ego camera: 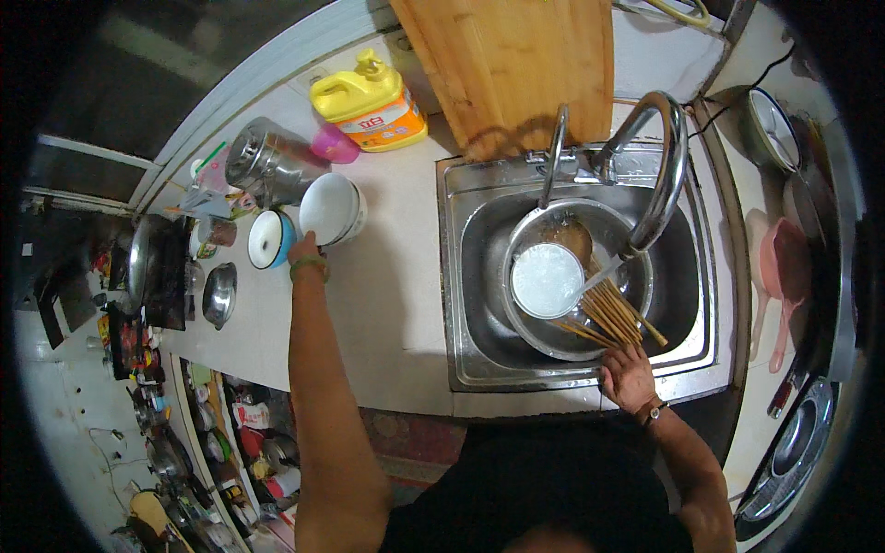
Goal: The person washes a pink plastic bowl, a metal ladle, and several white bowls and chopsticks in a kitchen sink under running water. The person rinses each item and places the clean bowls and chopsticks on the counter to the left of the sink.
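Note:
At the lower edge of a short stack of white bowls (329, 206), my left hand (308, 250) grips the rim with its thumb on the top bowl. The bowls stand on the counter left of the sink. My right hand (628, 377) rests at the sink's near edge. Its fingers curl over the near ends of wooden chopsticks (612, 311) and the rim of a metal basin (508, 304); whether they grip either is hidden. Water runs from the curved faucet (674, 173) into a white bowl (547, 280) in the basin. Behind that bowl lies a brown round item (570, 238), partly covered.
The steel sink (477, 352) surrounds the basin. A wooden cutting board (525, 62) leans behind it. On the left stand a yellow detergent jug (370, 104), a pink cup (334, 144), a metal pot (273, 162), a blue enamel bowl (266, 240) and a steel bowl (220, 295). A pink pan (785, 266) lies right.

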`<state>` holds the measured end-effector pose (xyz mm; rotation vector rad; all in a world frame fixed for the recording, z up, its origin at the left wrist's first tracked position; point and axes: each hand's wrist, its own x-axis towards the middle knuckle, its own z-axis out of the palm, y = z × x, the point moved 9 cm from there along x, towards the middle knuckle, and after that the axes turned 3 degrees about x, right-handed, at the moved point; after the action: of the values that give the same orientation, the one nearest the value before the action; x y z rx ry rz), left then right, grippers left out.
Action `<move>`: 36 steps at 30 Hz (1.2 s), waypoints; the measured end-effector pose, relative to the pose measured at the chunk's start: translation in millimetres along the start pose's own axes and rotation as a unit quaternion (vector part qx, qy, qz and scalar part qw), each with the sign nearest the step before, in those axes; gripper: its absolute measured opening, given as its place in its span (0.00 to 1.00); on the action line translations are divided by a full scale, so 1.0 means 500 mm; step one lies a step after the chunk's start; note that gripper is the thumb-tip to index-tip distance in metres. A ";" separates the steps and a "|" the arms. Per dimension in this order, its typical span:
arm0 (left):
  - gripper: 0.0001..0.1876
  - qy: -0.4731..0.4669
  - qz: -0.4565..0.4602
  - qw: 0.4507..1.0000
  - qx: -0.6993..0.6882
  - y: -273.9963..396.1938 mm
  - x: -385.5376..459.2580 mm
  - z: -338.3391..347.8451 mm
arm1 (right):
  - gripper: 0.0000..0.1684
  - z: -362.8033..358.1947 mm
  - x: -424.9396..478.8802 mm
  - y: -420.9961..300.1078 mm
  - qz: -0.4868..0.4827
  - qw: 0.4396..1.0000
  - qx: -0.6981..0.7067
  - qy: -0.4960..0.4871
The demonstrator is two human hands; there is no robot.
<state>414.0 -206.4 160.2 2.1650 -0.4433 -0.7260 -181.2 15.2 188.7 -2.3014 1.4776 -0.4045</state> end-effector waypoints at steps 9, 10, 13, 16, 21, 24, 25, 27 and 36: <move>0.17 -0.560 0.006 0.810 -0.172 -0.083 -0.563 0.329 | 0.11 0.008 -0.019 0.020 0.019 0.999 -0.023 -0.015; 0.20 -0.469 -0.018 0.876 -0.109 -0.120 -0.599 0.354 | 0.11 0.003 -0.014 0.015 0.012 1.000 -0.007 -0.002; 0.13 -0.455 -0.025 0.884 0.105 -0.259 -0.646 0.495 | 0.11 0.005 -0.016 0.017 0.007 1.000 -0.003 0.006; 0.24 -0.440 -0.316 0.840 -0.015 -0.376 -0.756 0.524 | 0.11 -0.001 -0.021 0.019 0.012 1.000 -0.007 0.004; 0.27 -0.376 -0.414 0.824 -0.087 -0.483 -0.793 0.573 | 0.10 0.002 -0.016 0.025 0.019 1.000 0.002 0.003; 0.26 -0.357 -0.404 0.831 -0.135 -0.503 -0.758 0.578 | 0.11 0.057 0.023 0.041 0.033 0.990 -0.004 -0.134; 0.27 -0.365 -0.405 0.826 -0.142 -0.498 -0.754 0.574 | 0.11 0.072 0.042 0.041 0.038 0.984 -0.005 -0.175; 0.27 -0.377 -0.402 0.819 -0.157 -0.470 -0.751 0.560 | 0.14 0.040 0.121 -0.003 -0.083 0.995 0.008 -0.058; 0.34 -0.372 -0.300 0.878 -0.029 -0.411 -0.702 0.520 | 0.14 0.279 0.227 0.041 -0.112 0.969 -0.070 -0.210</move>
<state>-6.6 -43.4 -11.8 1.8901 -0.1002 -1.9166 -91.5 -74.6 59.7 -2.4748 1.0713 0.1338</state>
